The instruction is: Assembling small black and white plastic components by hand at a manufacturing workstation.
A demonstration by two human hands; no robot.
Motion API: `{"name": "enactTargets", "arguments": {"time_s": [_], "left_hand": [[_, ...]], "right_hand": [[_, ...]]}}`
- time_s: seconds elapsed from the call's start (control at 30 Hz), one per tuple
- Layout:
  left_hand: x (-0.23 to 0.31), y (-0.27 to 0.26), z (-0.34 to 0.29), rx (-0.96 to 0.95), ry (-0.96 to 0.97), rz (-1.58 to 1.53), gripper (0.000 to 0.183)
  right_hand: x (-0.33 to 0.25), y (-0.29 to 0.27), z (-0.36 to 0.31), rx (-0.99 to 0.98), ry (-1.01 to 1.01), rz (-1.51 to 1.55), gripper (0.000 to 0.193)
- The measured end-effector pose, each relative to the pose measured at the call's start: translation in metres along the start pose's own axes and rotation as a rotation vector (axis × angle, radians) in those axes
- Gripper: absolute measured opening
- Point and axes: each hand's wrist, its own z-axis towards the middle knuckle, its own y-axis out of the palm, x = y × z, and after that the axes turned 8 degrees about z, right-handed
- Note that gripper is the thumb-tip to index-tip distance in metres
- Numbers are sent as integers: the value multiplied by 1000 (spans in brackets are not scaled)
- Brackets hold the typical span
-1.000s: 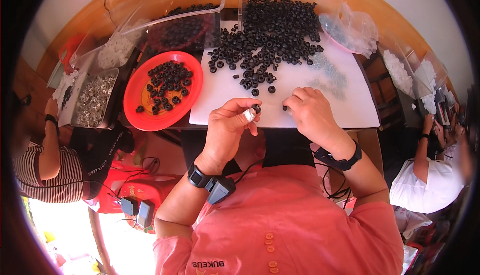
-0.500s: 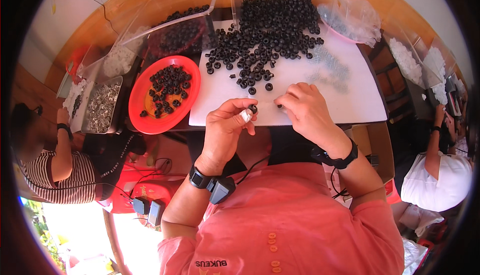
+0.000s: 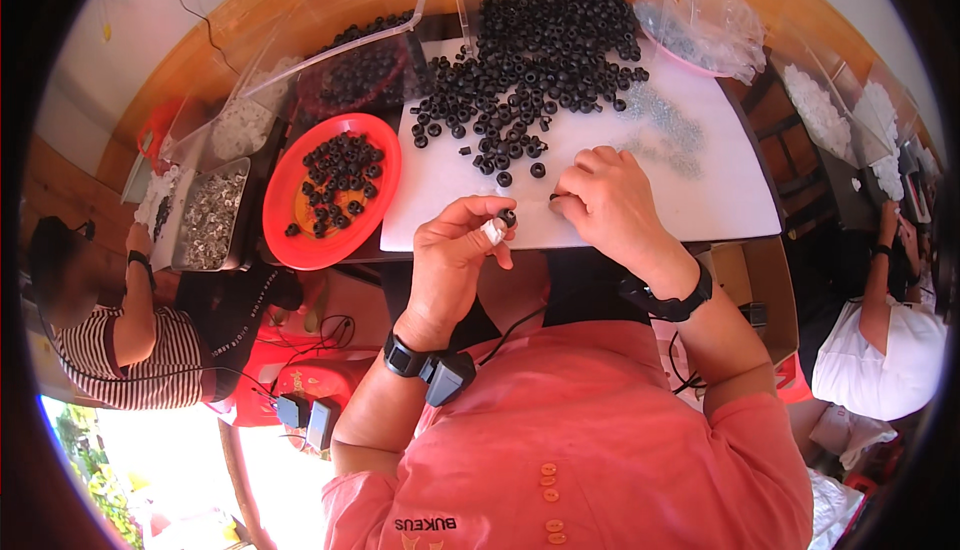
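Between the thumb and forefinger of my left hand [image 3: 450,255] is a small round black part with a hole [image 3: 508,217]; white wrapping covers the thumb. My right hand [image 3: 612,205] is a little to the right, its fingers pinched together over the white board [image 3: 715,205]. A small dark bit [image 3: 555,197] shows at those fingertips, too tiny to name. Just beyond both hands, a large heap of similar black parts [image 3: 560,45] spreads across the board. Small clear pieces [image 3: 668,128] lie scattered right of the heap.
A red plate [image 3: 390,155] with black parts sits left of the board. Behind it stands a clear bin [image 3: 415,15] of black parts. A pink bowl [image 3: 690,65] with a plastic bag is at the back right. People work at left [image 3: 130,340] and right [image 3: 880,350].
My right hand's fingertips have shifted slightly, and the dark bit there sits a little higher. My left hand keeps the black part in the same grip. The whole view has moved slightly.
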Motion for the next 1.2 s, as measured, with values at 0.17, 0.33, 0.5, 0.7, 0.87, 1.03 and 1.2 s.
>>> {"name": "enactTargets", "arguments": {"time_s": [0.17, 0.33, 0.5, 0.7, 0.87, 1.03, 1.2], "left_hand": [[0, 0, -1, -1, 9, 11, 23], [-1, 0, -1, 5, -2, 13, 23], [1, 2, -4, 9, -4, 18, 25], [1, 2, -2, 14, -7, 42, 27], [0, 1, -2, 2, 2, 7, 25], [0, 0, -2, -1, 1, -8, 24], [-2, -2, -2, -3, 9, -13, 23]], "right_hand": [[2, 9, 3, 21, 58, 0, 9], [0, 12, 2, 15, -91, -81, 6], [-3, 7, 8, -49, -133, -121, 7], [-4, 7, 11, -80, -160, -123, 7], [-4, 2, 12, -117, -195, -105, 7], [1, 2, 13, -155, -136, -135, 8], [-11, -3, 15, -184, -45, -227, 10]]}}
